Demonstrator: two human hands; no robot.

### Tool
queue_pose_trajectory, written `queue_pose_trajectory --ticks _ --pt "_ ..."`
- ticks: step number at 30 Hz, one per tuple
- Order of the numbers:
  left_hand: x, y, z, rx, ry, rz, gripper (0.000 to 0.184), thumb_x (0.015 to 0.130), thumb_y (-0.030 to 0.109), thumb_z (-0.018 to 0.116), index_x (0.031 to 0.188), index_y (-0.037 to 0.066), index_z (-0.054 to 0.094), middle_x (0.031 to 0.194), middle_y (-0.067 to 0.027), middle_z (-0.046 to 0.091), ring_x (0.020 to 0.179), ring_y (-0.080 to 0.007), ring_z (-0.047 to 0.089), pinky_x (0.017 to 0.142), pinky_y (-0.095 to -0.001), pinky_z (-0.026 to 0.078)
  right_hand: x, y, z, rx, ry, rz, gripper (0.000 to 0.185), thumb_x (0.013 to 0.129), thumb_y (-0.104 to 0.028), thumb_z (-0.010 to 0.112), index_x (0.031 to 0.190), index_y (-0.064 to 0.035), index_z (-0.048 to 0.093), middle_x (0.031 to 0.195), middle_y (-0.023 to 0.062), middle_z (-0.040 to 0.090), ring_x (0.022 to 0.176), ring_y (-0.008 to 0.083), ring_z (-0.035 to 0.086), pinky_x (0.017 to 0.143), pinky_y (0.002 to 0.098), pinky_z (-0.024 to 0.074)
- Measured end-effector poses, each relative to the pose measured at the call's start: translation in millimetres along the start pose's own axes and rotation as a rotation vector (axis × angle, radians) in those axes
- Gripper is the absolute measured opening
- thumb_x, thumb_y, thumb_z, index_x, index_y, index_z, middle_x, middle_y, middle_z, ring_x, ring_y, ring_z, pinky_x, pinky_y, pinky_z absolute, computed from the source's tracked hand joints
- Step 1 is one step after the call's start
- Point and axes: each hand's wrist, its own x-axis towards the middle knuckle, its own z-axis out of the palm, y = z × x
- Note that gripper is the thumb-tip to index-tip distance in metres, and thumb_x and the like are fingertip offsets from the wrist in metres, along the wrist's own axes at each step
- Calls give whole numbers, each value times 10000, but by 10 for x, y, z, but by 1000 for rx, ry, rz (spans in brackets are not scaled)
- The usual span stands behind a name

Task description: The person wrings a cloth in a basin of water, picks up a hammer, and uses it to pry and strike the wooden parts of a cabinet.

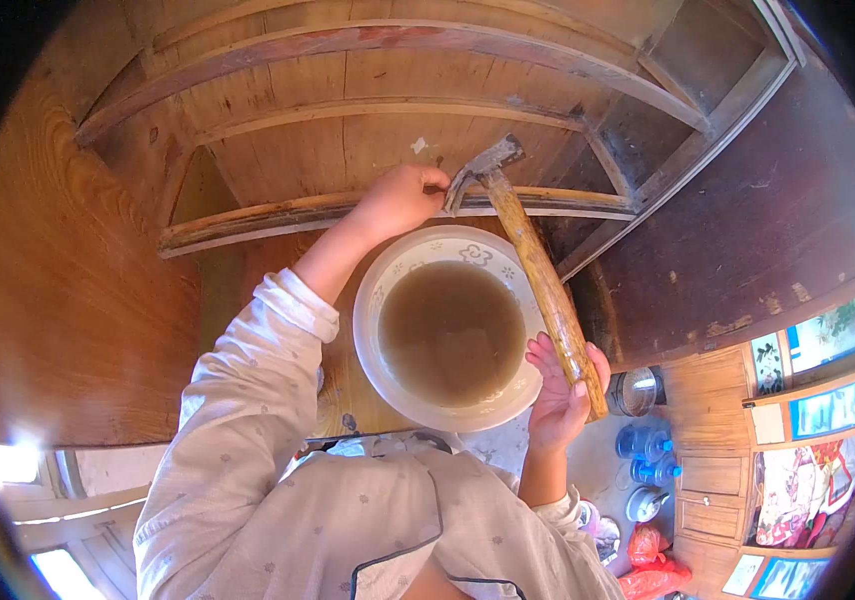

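Note:
A claw hammer [538, 270] with a worn wooden handle stretches over the right side of a white basin [373, 375]. My right hand [560, 400] is wrapped round the lower end of its handle. The hammer's metal head is over the front rail of a wooden frame [278, 216]. Beside the claw, my left hand [405, 202] is at that rail with its fingers pinched together; what they hold, if anything, is hidden. Murky brown water [453, 335] fills much of the basin, which has a flower pattern on its inner wall.
Wooden panels [78, 280] flank the frame on the left, and a dark board [738, 220] stands on the right. Blue water bottles [645, 442], a red plastic bag [651, 560] and wooden cabinets [713, 470] are at the lower right.

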Motion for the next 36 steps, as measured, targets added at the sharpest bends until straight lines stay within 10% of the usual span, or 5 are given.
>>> queue_pose_trajectory --ticks 15,22,36 --pt "-423 669 24 432 412 485 68 771 56 625 825 33 661 843 -121 648 793 -313 596 792 -402 446 690 -321 -676 245 -21 137 547 928 -424 486 1337 -74 389 1052 316 630 855 380 683 739 421 584" --pt "-1231 628 114 -106 394 -63 127 880 57 519 881 -22 618 839 -107 611 837 -178 594 768 -296 475 921 -322 -940 349 -110 282 577 939 -435 432 1374 -58 393 1062 308 633 897 343 681 740 379 587" --pt "-4705 492 555 64 668 -880 213 827 154 598 952 26 715 868 -134 680 786 -222 644 731 -327 501 916 -466 -687 146 -511 329 599 952 -455 367 1352 -10 403 994 274 663 844 317 691 723 340 573"
